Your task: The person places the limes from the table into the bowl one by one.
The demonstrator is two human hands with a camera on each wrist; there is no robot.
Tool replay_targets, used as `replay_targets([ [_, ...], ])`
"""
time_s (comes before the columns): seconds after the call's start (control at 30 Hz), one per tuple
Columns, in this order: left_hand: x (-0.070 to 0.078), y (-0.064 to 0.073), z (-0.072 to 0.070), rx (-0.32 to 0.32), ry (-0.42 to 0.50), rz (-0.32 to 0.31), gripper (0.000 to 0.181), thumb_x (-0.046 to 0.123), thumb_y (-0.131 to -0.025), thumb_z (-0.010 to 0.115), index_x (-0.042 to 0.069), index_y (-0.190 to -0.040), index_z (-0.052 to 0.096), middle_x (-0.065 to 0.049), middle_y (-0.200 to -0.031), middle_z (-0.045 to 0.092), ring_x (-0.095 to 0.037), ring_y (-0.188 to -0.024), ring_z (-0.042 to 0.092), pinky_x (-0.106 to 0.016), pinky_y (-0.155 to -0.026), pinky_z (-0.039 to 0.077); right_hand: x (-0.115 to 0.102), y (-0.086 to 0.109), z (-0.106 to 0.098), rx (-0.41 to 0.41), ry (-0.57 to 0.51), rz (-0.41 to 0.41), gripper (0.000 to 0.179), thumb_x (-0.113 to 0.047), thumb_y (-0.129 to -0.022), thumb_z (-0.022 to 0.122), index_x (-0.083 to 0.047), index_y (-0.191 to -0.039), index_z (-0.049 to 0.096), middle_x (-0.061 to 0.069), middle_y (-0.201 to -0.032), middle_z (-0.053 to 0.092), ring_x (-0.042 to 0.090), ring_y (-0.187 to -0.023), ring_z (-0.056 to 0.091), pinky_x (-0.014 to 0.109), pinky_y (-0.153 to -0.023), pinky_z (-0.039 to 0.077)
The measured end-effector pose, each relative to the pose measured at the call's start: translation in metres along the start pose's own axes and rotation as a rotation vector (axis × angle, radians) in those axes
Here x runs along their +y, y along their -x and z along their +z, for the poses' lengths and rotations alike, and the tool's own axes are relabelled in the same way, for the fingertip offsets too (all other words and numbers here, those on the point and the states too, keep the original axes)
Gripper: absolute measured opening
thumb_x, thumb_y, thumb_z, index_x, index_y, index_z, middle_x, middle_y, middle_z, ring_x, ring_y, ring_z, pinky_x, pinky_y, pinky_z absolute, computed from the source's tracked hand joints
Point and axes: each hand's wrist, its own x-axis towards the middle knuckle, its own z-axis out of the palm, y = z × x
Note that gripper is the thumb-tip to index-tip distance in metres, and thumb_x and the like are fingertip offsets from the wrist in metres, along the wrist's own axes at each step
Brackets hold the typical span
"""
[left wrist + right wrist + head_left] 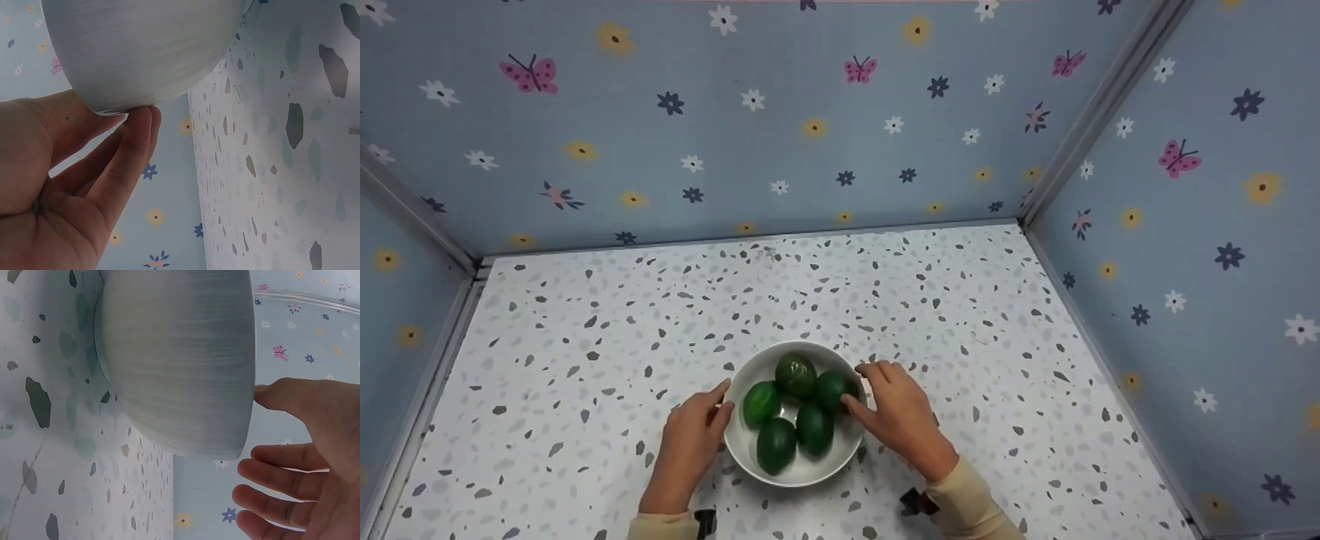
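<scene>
A white bowl (750, 469) stands on the speckled table and holds several green, egg-shaped fruits that look like avocados (776, 445). One fruit (761, 403) on the left is brighter green. My left hand (690, 442) is at the bowl's left side; in the left wrist view its fingertips touch the bowl's outside by the rim, the thumb partly behind it, pinching the edge. On the right side, my right hand (898, 411) has its thumb over the rim, beside the right-hand avocado (834, 391). Its other fingers are spread just off the bowl in the right wrist view.
The white tabletop (607, 360) has grey speckles. Blue panels with flowers and butterflies rise behind it (780, 157) and on the right (1185, 360), with another panel on the left (405, 300). Metal strips run along the corners.
</scene>
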Motion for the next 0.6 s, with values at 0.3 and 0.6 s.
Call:
replay_targets([
  [0.3,0.002,0.002,0.001,0.047,-0.073,0.104,0.038,0.004,-0.097,0.065,-0.005,-0.133,0.061,-0.016,-0.098,0.067,-0.026,-0.086,0.066,-0.044,-0.076,0.055,0.005,0.001,-0.003,0.041,0.011,-0.031,0.032,-0.029,-0.09,0.076,-0.007,-0.111,0.068,0.004,-0.1,0.064,0.021,-0.086,0.061,0.036,-0.069,0.054],
  [0.6,0.014,0.001,0.0,0.063,-0.18,0.163,0.049,0.011,-0.096,0.068,-0.006,-0.139,0.054,-0.024,-0.124,0.06,-0.04,-0.112,0.061,-0.055,-0.088,0.053,0.015,-0.002,-0.012,0.075,0.024,-0.064,0.034,-0.027,-0.089,0.077,-0.004,-0.113,0.068,0.005,-0.102,0.065,0.023,-0.087,0.062,0.037,-0.071,0.054],
])
